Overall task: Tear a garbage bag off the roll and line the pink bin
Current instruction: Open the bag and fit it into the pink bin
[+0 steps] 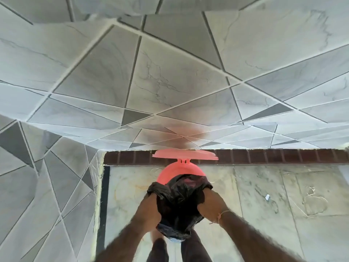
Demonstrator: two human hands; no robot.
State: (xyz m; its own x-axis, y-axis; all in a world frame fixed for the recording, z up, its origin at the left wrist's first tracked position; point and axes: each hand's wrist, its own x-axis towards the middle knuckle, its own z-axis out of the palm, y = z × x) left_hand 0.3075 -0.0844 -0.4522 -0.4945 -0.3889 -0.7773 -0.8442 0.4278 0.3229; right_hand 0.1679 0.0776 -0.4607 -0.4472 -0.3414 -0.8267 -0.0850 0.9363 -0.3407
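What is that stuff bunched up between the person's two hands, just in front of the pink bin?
Between the left hand and right hand, the head view shows a crumpled black plastic garbage bag, spread over the round pink plastic bin.

No writing, label, brand, number or sign can be read anywhere in the view.
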